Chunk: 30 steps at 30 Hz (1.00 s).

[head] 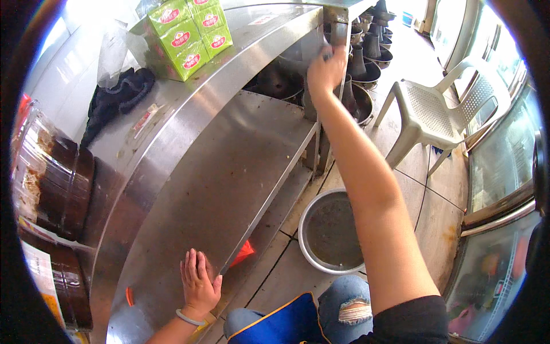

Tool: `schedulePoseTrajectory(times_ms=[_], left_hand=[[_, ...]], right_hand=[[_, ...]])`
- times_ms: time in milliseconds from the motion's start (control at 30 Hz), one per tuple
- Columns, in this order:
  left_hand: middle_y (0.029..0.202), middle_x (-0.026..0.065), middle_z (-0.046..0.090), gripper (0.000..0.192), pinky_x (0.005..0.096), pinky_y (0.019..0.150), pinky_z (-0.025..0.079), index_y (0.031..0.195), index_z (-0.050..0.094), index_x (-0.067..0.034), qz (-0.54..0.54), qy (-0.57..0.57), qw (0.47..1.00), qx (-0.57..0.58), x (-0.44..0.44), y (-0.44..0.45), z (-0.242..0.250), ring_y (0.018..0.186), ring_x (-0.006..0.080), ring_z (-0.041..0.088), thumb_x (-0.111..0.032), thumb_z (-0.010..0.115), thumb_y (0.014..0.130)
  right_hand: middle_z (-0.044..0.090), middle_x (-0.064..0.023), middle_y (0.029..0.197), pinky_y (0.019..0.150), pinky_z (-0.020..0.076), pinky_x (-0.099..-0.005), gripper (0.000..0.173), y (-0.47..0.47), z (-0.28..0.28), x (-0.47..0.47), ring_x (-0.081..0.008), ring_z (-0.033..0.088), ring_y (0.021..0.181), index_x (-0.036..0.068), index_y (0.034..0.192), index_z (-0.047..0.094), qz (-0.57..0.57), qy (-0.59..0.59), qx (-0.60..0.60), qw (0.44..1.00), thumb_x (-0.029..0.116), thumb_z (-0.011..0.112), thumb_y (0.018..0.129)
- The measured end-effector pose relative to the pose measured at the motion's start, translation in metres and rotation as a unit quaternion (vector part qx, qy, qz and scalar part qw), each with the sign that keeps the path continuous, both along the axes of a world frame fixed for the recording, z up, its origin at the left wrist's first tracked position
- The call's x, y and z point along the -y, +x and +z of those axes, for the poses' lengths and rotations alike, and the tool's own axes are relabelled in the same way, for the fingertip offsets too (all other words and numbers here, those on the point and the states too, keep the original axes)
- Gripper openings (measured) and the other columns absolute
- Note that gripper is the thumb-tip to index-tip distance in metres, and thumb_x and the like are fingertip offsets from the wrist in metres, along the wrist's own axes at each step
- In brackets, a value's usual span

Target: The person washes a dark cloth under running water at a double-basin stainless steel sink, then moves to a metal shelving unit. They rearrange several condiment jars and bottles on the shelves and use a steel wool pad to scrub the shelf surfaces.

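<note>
My left hand (198,279) rests palm down at the front edge of the stainless steel shelf (223,172), with the thumb apart and nothing held. A light band circles that wrist. My right hand (327,71) is stretched far forward, beside the steel leg (337,32) at the table's far corner. Its fingers are curled and blurred, with something dark among them; what it is, and whether it is held, I cannot tell. A small orange scrap (129,296) lies on the shelf to the left of my left hand.
A metal basin (303,232) stands on the tiled floor. Several chimney hot pots (374,45) line the floor beyond my right hand, near a white plastic chair (425,112). Green packs (182,38), a black cloth (118,94) and wrapped brown containers (64,185) sit on the tabletop. Glass-fronted cabinets (500,146) stand right.
</note>
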State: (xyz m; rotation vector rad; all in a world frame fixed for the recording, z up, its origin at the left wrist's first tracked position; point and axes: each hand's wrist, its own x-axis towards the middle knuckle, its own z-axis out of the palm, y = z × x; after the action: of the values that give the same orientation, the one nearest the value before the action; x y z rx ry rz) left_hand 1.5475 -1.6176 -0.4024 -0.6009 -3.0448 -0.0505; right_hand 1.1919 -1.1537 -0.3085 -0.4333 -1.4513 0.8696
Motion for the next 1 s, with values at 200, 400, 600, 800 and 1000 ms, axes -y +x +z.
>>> schedulePoseTrajectory(times_ms=[200,400,600,800,1000], left_hand=[[0.158,0.028,0.024,0.086,0.0623,0.119,0.018,0.154,0.023,0.002,0.006,-0.01,1.0,-0.001,0.0,0.0,-0.002,0.146,0.0463,0.025,-0.032,0.066,0.087],[0.158,0.0281,0.023,0.086,0.062,0.12,0.017,0.154,0.024,0.002,-0.001,-0.004,1.0,0.006,0.0,-0.002,-0.005,0.147,0.0465,0.024,-0.032,0.066,0.087],[0.158,0.0279,0.022,0.085,0.062,0.12,0.016,0.153,0.023,0.002,0.003,-0.009,1.0,0.018,0.0,-0.002,-0.003,0.147,0.0467,0.022,-0.031,0.066,0.087],[0.158,0.0269,0.023,0.086,0.0619,0.12,0.016,0.153,0.025,0.001,-0.009,-0.001,1.0,-0.005,-0.002,-0.004,-0.002,0.147,0.0457,0.023,-0.025,0.069,0.084],[0.158,0.0263,0.025,0.085,0.061,0.12,0.019,0.153,0.026,0.0,-0.001,0.019,1.0,-0.006,0.0,-0.003,-0.007,0.147,0.0455,0.025,-0.024,0.069,0.085]], right_hand=[[0.063,-0.0282,0.112,0.095,0.0466,-0.0496,0.031,0.031,-0.087,0.008,-0.043,0.061,0.105,-0.006,0.113,0.056,0.132,-0.291,0.146,0.936,0.019,0.054,0.094],[0.055,-0.0235,0.093,0.085,0.042,-0.0498,0.021,-0.007,0.002,0.006,-0.0444,0.053,0.093,-0.003,0.092,0.051,0.038,0.012,-0.111,0.993,0.017,0.054,0.097],[0.058,-0.027,0.098,0.084,0.0433,-0.0545,0.021,0.032,-0.113,0.023,-0.049,0.056,0.095,-0.004,0.096,0.052,0.056,-0.183,0.098,0.977,0.017,0.052,0.097],[0.052,-0.0222,0.106,0.089,0.0402,-0.0501,0.024,0.027,-0.087,0.009,-0.0438,0.049,0.102,0.001,0.112,0.055,0.087,0.203,0.0,0.975,0.008,0.064,0.09],[0.059,0.0006,0.123,0.087,0.0455,-0.0459,0.045,0.034,0.018,-0.046,-0.0285,0.055,0.105,0.025,0.124,0.066,-0.047,0.613,0.07,0.786,0.01,0.063,0.081]])
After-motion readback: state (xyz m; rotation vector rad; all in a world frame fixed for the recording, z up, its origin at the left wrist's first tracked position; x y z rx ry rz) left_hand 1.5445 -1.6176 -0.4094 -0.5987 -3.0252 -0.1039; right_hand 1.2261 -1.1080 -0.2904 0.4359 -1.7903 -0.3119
